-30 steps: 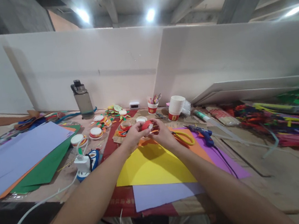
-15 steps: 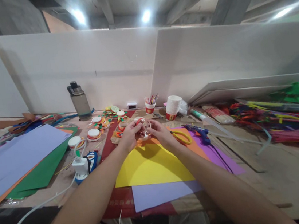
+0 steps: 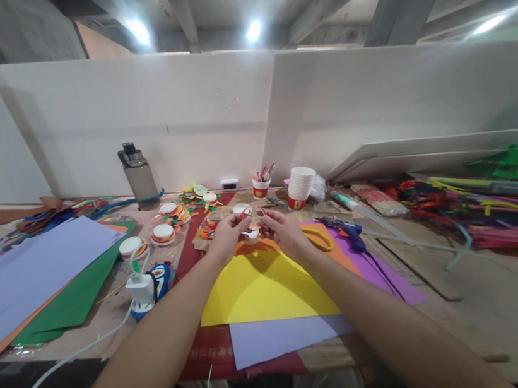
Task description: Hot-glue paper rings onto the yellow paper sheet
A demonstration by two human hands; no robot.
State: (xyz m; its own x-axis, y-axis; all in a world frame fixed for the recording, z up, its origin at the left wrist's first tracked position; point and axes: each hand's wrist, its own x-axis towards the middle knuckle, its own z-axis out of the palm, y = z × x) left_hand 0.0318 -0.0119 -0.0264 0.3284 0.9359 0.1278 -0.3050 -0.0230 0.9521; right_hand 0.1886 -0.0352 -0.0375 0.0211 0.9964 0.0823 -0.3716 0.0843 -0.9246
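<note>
My left hand (image 3: 228, 241) and my right hand (image 3: 287, 233) are raised over the far edge of a yellow paper sheet (image 3: 266, 288), their fingers pinched a short way apart. Between them is a narrow red-and-white strip (image 3: 244, 212), gripped in my left fingers. My right fingertips pinch a thin pale piece, perhaps the same strip's other end; fingers partly hide it. Just behind the hands sits a white round cup-like piece (image 3: 242, 209), and another white piece (image 3: 250, 236) shows below the fingers. Yellow scissor handles (image 3: 319, 239) lie beside my right wrist.
A blue glue gun (image 3: 351, 234) with a cord rests on purple paper (image 3: 397, 284). Behind stand stacked paper cups (image 3: 302, 182), a cup of pens (image 3: 261, 187) and a bottle (image 3: 140, 183). Finished-looking round paper crafts (image 3: 163, 233), a plugged power strip (image 3: 150, 291) and coloured sheets (image 3: 76, 294) lie left.
The curled strip held close between both hands is less visible now. My hands have drawn slightly apart, uncovering the white round piece behind them.
</note>
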